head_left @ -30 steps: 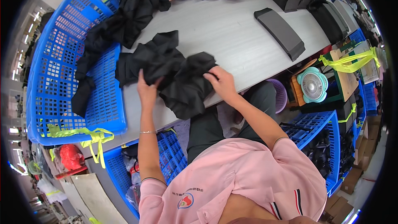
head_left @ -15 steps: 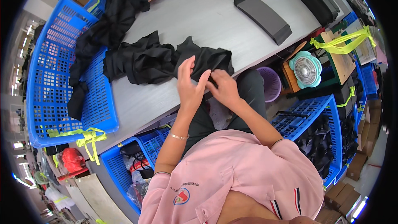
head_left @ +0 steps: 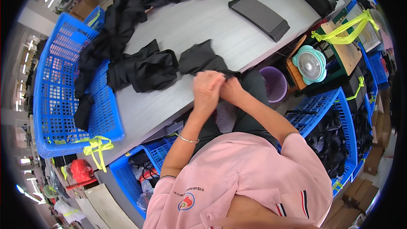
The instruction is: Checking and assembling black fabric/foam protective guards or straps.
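A piece of black cloth [head_left: 203,59] lies at the table's near edge, its near end gathered at my hands. My left hand [head_left: 207,91] is closed at that end, fingertips pressed together, with a bracelet on the wrist. Right beside it, touching, my right hand [head_left: 232,90] is closed on the same cloth; its fingertips are partly hidden behind the left hand. To the left, a crumpled bundle of black cloth [head_left: 148,70] rests on the grey table [head_left: 182,21], a narrow gap away from the piece in my hands.
A long heap of black cloth [head_left: 114,21] runs from the table's back into a blue basket [head_left: 44,114] at left. A flat dark grey panel [head_left: 259,17] lies at the far right. Beside my legs stand a purple bin [head_left: 273,85], a teal fan [head_left: 311,64] and a filled blue crate [head_left: 347,123].
My hands have come together and lower, closing on the cloth. The cloth piece has come apart from the bundle on its left. The whole view has shifted slightly.
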Demonstrator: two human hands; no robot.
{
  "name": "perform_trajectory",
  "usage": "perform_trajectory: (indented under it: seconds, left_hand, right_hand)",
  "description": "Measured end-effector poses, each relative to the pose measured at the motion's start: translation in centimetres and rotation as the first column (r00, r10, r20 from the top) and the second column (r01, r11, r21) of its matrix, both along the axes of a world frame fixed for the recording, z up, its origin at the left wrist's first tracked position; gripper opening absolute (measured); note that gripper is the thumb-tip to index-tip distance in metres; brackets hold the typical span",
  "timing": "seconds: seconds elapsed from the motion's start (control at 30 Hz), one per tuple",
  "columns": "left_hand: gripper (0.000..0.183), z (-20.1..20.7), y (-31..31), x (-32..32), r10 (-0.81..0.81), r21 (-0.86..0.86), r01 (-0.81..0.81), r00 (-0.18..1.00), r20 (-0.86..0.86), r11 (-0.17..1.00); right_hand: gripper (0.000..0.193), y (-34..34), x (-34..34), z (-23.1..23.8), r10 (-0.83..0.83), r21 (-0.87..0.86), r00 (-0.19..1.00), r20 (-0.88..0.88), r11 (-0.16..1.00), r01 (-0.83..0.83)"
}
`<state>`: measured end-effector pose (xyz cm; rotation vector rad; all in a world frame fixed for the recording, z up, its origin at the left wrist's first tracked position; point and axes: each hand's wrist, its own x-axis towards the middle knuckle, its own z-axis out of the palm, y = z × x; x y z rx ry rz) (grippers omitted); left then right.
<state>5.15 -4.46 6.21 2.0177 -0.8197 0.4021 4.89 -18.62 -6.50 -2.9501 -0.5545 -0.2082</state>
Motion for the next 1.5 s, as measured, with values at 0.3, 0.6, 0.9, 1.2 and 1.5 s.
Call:
perform_trajectory:
  seconds: [0.3, 0.6, 0.9, 1.2, 1.5]
  left_hand:
    - [0.011, -1.3, 0.0, -7.3, -0.189, -0.273, 0.094, 0.918, -0.348, 0.957]
    - [0.017, -0.6, -0.5, -11.9, -0.495, -0.418, 0.285, 0.646, -0.581, 0.863]
    - [0.011, -0.6, 0.0, -8.3, -0.473, -0.432, 0.259, 0.71, -0.522, 0.864]
    - [0.024, -7.1, -1.0, 3.8, -0.133, -0.571, -0.405, 0.723, -0.678, 0.714]
    - [0.02, 0.2, 7.5, 10.3, -0.117, -0.698, -0.414, 0.808, -0.577, 0.584]
  right_hand:
    - [0.041, 1.5, 3.8, 2.9, -0.15, 0.958, 0.977, -0.152, 0.22, 0.183]
    - [0.045, 0.2, 2.7, 7.5, 0.291, 0.506, 0.928, -0.233, -0.779, 0.371]
    - [0.047, -0.8, 0.5, 5.6, 0.24, 0.563, 0.965, -0.109, -0.785, 0.259]
    - [0.027, 5.5, -7.7, 9.0, 0.008, 0.943, 0.945, -0.328, -0.062, 0.327]
    - [0.024, 1.6, -12.9, 8.1, 0.08, 0.828, 0.843, -0.532, -0.159, 0.538]
